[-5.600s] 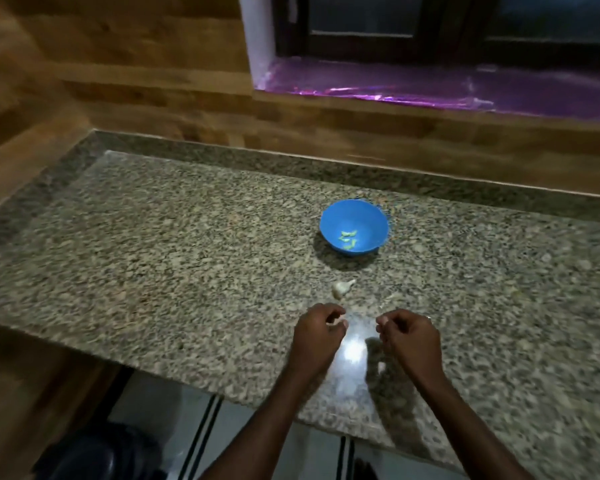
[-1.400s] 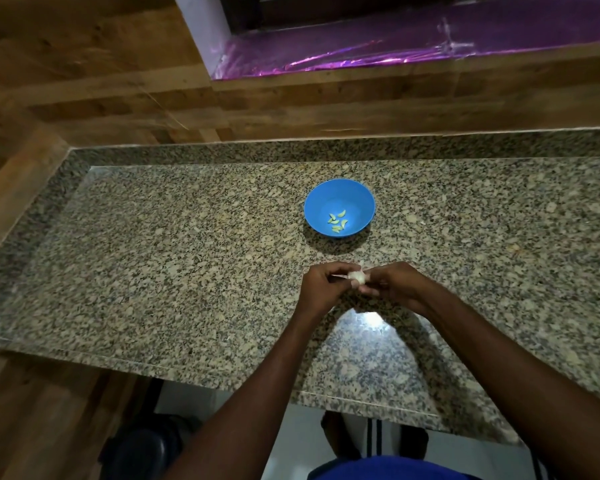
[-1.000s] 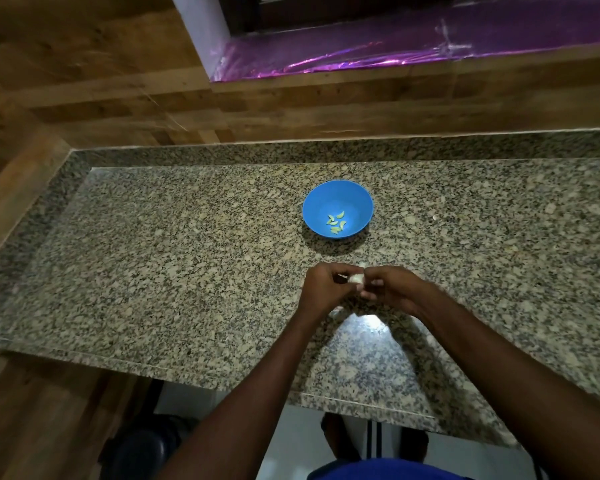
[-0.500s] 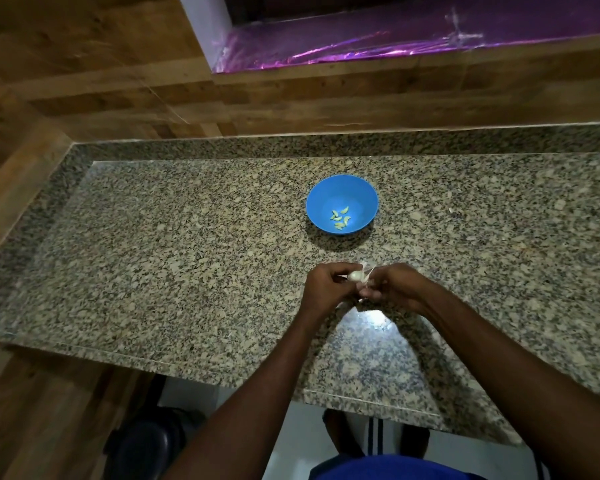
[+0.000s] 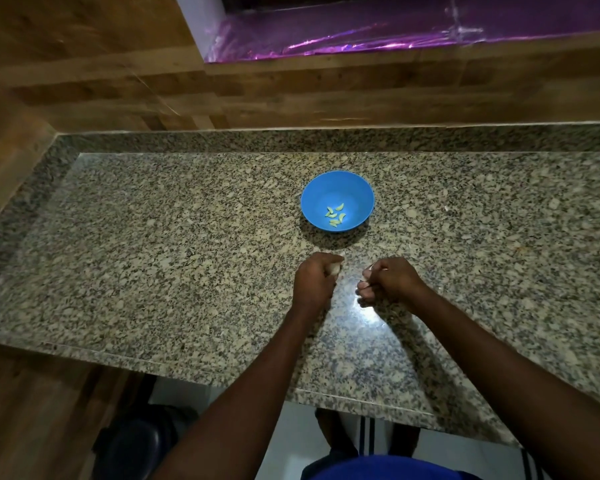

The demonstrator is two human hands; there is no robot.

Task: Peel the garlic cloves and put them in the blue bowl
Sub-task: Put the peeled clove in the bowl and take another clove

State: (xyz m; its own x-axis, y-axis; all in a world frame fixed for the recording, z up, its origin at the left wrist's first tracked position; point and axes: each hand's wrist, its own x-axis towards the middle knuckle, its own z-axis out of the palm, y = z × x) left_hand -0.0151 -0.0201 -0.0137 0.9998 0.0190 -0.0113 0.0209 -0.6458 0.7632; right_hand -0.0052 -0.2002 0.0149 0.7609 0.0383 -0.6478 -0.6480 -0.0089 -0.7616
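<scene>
Just below the middle of the frame, the left hand [image 5: 315, 278] is curled round a pale garlic piece [image 5: 439, 268]... cannot be right; the garlic [image 5: 335, 268] shows only as a whitish patch between its thumb and fingers, most of it hidden inside the fist. The right hand [image 5: 390, 279], a little to the right and apart from the left, has its fingers curled too; a small pale scrap [image 5: 370, 267] peeks out at the fingertips, too small to tell whether it is skin or clove. Above the hands, near the centre of the frame, the blue bowl [image 5: 336, 188] stands on the granite counter [image 5: 153, 254], with a few peeled cloves [image 5: 336, 215] lying in its bottom. The forearms run off the lower edge; under the counter, dark shapes at lower left are hard to make out
</scene>
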